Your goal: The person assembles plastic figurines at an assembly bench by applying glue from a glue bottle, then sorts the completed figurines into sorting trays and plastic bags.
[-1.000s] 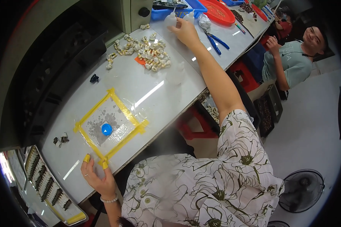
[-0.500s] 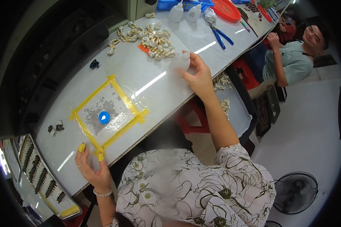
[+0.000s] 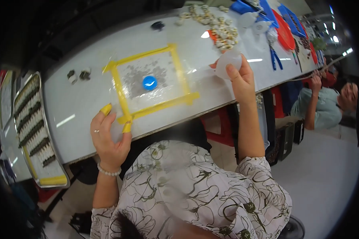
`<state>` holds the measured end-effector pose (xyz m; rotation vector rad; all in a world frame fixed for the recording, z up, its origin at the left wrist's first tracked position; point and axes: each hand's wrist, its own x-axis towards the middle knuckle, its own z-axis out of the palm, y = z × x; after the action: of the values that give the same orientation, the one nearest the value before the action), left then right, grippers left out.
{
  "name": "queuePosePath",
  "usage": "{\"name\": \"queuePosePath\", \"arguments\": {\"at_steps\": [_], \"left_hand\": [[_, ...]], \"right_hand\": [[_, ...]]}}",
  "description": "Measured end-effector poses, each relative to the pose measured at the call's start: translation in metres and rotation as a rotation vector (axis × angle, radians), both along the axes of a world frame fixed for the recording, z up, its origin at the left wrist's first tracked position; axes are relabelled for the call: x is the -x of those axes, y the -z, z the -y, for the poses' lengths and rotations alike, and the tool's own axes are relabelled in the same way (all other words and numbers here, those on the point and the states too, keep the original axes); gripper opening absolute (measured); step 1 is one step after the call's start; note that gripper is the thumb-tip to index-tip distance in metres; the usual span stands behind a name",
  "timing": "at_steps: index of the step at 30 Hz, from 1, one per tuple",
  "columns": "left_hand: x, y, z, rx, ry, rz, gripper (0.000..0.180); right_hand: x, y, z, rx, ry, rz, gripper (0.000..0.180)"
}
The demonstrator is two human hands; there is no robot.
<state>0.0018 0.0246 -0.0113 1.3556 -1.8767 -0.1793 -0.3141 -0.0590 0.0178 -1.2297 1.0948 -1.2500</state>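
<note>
My right hand [image 3: 240, 77] holds a small translucent white plastic container [image 3: 227, 63] just above the white table [image 3: 84, 103], to the right of a square marked out in yellow tape [image 3: 148, 83]. A round blue disc [image 3: 149, 83] lies in the middle of that square. My left hand [image 3: 107, 137] rests on the table's near edge by the square's near left corner, fingers spread, with yellow finger cots on two fingertips; it holds nothing.
A pile of small beige parts [image 3: 215, 26] lies at the far side. Blue-handled pliers [image 3: 275, 55], a red tray [image 3: 285, 34] and white bottles sit further right. A metal tray of dark parts [image 3: 34, 127] is at my left. Another person [image 3: 326, 105] sits to the right.
My right hand has drawn back from the far end of the table with the white container, toward the taped square. My left hand has stayed at the table's edge.
</note>
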Motion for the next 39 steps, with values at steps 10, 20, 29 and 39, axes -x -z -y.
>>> {"name": "queuePosePath", "arguments": {"at_steps": [10, 20, 29, 39], "left_hand": [[-0.008, 0.005, -0.003, -0.006, 0.023, 0.016, 0.042], [-0.007, 0.011, 0.0, 0.141, 0.006, -0.028, 0.044], [-0.009, 0.009, -0.002, 0.092, 0.018, -0.019, 0.044], [-0.01, 0.008, -0.004, 0.05, 0.022, -0.009, 0.044]], "right_hand": [[-0.04, -0.022, 0.017, 0.217, -0.483, -0.927, 0.041], [-0.067, -0.045, 0.029, 0.467, -0.631, -1.331, 0.032], [-0.081, -0.064, 0.034, 0.489, -0.701, -1.516, 0.026], [-0.092, -0.074, 0.034, 0.533, -0.787, -1.617, 0.024]]}}
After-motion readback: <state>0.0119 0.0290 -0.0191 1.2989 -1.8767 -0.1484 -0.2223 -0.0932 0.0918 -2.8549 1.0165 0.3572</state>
